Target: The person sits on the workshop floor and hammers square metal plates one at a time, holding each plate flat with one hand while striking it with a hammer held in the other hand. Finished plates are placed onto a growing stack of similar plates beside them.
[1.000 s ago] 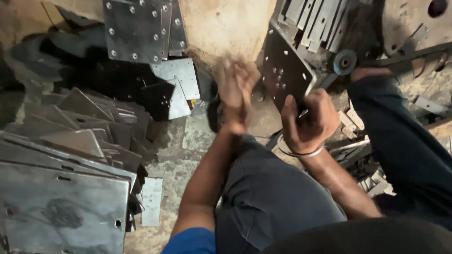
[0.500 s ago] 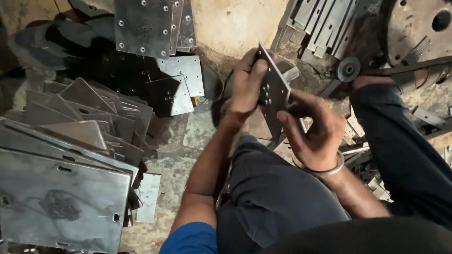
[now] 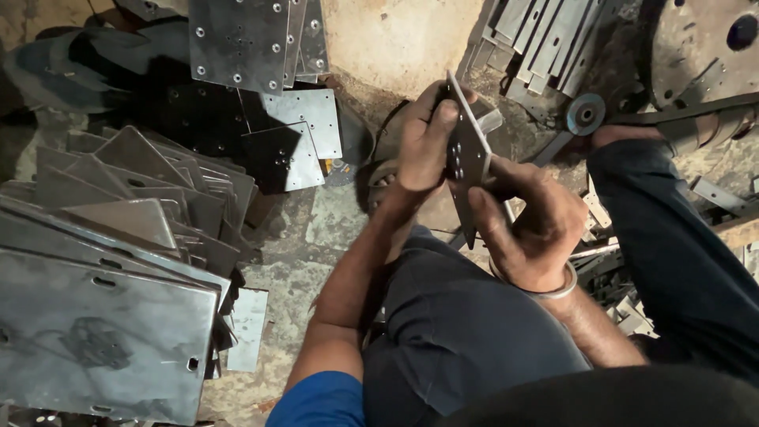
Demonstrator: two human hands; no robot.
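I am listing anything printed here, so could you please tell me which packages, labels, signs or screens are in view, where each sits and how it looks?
None in view: no package, label, sign or screen.
Only bare grey metal shows: the drilled plate gripped by the left hand and right hand, and the stacked plates on the left.

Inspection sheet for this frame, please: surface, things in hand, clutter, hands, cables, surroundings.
Surface: rough concrete floor, stained.
Things in hand: drilled metal plate, held edge-on between both hands.
Clutter: plate stack at left; drilled plates leaning on the wall; metal strips at top right; small wheel.
Hands: left hand grips the plate's upper part; right hand, with a bangle, grips its lower edge.
Cables: nothing seen.
Surroundings: round perforated disc at top right; yellowish wall.
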